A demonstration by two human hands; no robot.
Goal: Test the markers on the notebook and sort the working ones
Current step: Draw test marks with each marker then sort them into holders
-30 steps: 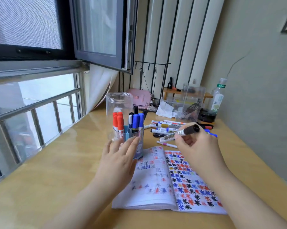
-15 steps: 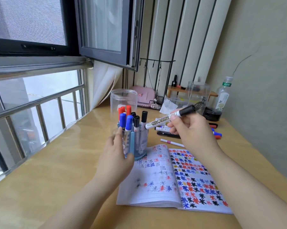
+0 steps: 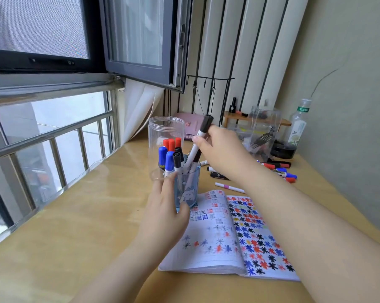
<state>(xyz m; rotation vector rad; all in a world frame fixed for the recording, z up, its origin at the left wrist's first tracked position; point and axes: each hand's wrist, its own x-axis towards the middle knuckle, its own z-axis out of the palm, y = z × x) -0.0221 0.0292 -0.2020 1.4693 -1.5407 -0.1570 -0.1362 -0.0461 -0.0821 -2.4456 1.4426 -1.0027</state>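
Over the blue cup [image 3: 190,189], gripped by the left hand [image 3: 166,212], the right hand [image 3: 223,147] pinches a black-capped marker [image 3: 198,142].

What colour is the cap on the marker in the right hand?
Black, on the marker the right hand holds; head view.

The bottle [image 3: 298,127] has a green label with white characters too small to read.

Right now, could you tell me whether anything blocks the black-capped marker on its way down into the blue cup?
Nothing outside the cup blocks it. The right hand holds the black-capped marker with its lower end already inside the blue cup. Only the markers already standing there crowd the left side. The left hand grips the cup.
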